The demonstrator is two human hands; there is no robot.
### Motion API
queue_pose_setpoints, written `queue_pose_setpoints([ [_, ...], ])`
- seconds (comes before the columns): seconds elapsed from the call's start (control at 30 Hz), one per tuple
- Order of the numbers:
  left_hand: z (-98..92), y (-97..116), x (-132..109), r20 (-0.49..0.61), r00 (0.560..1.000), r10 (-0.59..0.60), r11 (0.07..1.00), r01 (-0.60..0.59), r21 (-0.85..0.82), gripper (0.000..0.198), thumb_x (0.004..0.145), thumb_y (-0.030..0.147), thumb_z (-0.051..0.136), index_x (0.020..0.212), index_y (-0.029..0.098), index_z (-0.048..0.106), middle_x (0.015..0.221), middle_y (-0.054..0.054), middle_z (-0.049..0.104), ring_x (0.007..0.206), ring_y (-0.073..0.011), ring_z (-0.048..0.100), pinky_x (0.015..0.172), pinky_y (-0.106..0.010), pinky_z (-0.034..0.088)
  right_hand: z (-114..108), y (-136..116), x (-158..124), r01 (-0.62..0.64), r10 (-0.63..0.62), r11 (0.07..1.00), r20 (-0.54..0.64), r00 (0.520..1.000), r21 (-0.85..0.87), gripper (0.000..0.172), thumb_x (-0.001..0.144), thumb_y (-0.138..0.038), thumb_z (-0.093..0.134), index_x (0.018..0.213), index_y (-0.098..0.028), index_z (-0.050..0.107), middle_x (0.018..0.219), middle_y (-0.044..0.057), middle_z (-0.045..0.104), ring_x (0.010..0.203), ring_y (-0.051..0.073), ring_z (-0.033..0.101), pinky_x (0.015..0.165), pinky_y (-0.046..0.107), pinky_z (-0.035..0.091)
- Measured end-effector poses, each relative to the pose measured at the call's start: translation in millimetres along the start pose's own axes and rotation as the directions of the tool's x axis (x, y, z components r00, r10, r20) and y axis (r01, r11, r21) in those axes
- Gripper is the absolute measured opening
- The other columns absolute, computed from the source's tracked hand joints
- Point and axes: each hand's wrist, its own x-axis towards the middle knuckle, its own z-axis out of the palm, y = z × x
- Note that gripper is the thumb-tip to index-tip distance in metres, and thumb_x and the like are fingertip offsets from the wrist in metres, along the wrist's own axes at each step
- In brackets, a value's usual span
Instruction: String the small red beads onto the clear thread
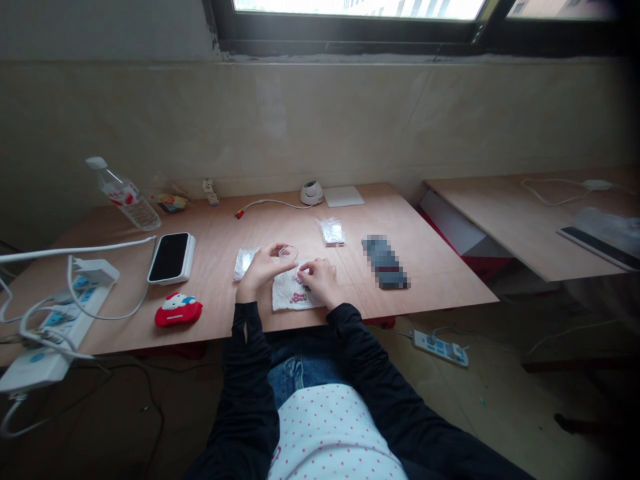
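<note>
Both my hands are over a crumpled white tissue [293,292] at the front of a wooden table [440,267], with several small pink beads [298,297] lying on it. My left hand [263,268] pinches a thin reddish thread loop [289,252] between finger and thumb. My right hand [317,280] rests on the tissue with its fingertips closed together; whatever they hold is hidden. A small clear plastic bag [245,263] lies beside my left hand, and another [331,231] lies farther back.
Left of my hands are a black phone on a white stand [171,259], a red cartoon pouch [178,310] and a cabled power strip [75,310]. A pixelated object [386,262] lies right. A water bottle [125,202] and white dome camera [311,193] stand behind.
</note>
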Motion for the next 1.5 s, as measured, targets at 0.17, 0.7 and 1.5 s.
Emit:
queue_pose_setpoints([
  [0.17, -1.9, 3.8, -1.7, 0.028, 0.999, 0.02, 1.0, -0.019, -0.013, 0.051, 0.064, 0.039, 0.072, 0.106, 0.014, 0.06, 0.109, -0.01, 0.065, 0.103, -0.0227, 0.059, 0.089, -0.033, 0.042, -11.1, -4.1, 6.5, 0.004, 0.01, 0.996, -0.153, 0.988, 0.09, 0.019, 0.082, -0.033, 0.057, 0.081, -0.02, 0.071, 0.075, 0.004, 0.061, 0.081, 0.019, 0.05, 0.074, 0.031, 0.031],
  [0.7, -9.2, 5.0, -4.5, 0.084, 0.996, 0.024, 0.999, -0.028, 0.042, 0.048, 0.064, 0.036, 0.073, 0.105, 0.016, 0.06, 0.108, -0.008, 0.065, 0.104, -0.0239, 0.057, 0.089, -0.035, 0.04, -27.3, -8.4, -0.9, 0.05, 0.006, 0.979, -0.274, 0.962, 0.196, 0.017, 0.081, -0.034, 0.058, 0.084, -0.02, 0.068, 0.071, 0.002, 0.058, 0.075, 0.018, 0.053, 0.073, 0.03, 0.037],
  [1.5, -13.4, 13.0, -9.4, 0.226, 0.974, -0.033, 0.999, 0.04, -0.029, 0.049, 0.061, 0.033, 0.075, 0.105, 0.018, 0.059, 0.104, -0.006, 0.065, 0.102, -0.0223, 0.057, 0.084, -0.032, 0.042, -8.3, -13.1, -23.5, -0.011, 0.003, 0.995, -0.082, 0.997, -0.102, 0.015, 0.083, -0.029, 0.057, 0.08, -0.023, 0.071, 0.086, 0.005, 0.065, 0.091, 0.021, 0.05, 0.076, 0.033, 0.026],
])
